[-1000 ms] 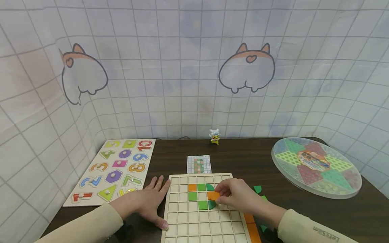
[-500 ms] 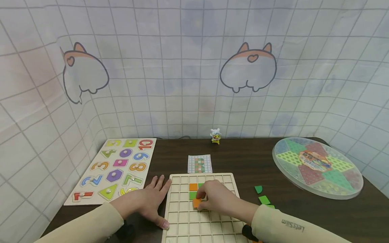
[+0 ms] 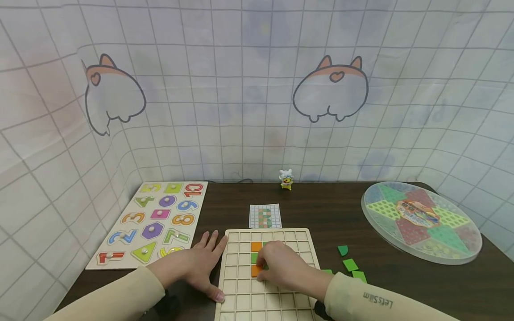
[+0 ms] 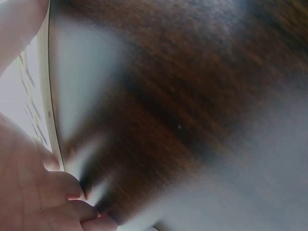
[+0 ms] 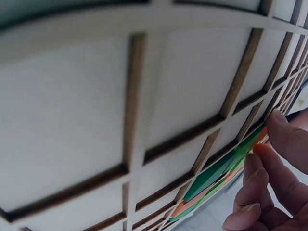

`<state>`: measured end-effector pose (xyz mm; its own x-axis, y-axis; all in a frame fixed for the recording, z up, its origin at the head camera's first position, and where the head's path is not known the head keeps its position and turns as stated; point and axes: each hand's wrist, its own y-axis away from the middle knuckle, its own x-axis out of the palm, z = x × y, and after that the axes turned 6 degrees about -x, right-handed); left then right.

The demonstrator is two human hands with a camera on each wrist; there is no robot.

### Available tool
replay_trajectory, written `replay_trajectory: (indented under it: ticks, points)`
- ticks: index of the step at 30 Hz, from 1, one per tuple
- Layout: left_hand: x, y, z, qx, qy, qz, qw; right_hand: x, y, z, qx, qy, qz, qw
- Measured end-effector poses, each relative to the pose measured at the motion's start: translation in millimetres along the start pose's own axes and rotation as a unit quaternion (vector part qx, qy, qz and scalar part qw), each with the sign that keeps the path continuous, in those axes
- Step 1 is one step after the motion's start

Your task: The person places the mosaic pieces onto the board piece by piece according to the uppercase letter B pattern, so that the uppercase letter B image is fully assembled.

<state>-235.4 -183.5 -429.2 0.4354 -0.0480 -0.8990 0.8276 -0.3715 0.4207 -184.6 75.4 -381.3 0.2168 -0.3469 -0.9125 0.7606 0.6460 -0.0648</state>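
Observation:
My left hand point(image 3: 202, 267) lies spread along the left edge of the wooden grid board point(image 3: 237, 287), with its fingers straight. In the head view, the right hand point(image 3: 283, 269) is over the middle of the board, thumb and index finger pinching an orange square tile point(image 3: 255, 271) at its cell. Directly above that tile are a green square tile point(image 3: 254, 258) and another orange tile point(image 3: 256, 246). The right hand mostly covers the other tiles to their right. In the right wrist view, fingertips meet at the orange tile point(image 5: 262, 136) beyond the green tiles point(image 5: 211, 179).
Behind the board lies a small pattern card point(image 3: 265, 216). Several loose green tiles point(image 3: 350, 265) are scattered right of it. A number puzzle board point(image 3: 138, 243) lies at left, a round checkers board point(image 3: 421, 223) at right, and a small figurine point(image 3: 286, 179) at the back.
The right hand has carried the orange tile leftward from the board's right half and lowered it into a cell under the green tile. The left hand stays put.

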Motion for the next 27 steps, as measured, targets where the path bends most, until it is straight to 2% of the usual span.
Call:
replay_trajectory:
  ticks: [12,21,27]
  points:
    - [-0.9,0.5,-1.2,-0.004,0.003,0.006,1.0000,2.3,-0.2,3.1,-0.001,0.038,-0.008,0.9992]
    - [0.3,-1.1,-0.1,-0.003,0.001,0.007,1.0000,2.6,-1.3,3.4,-0.009,0.022,-0.024,0.9994]
    - [-1.0,-0.3,-1.2,-0.005,0.001,0.007,1.0000,3.7,-3.5,5.5,-0.014,0.032,-0.027,0.9990]
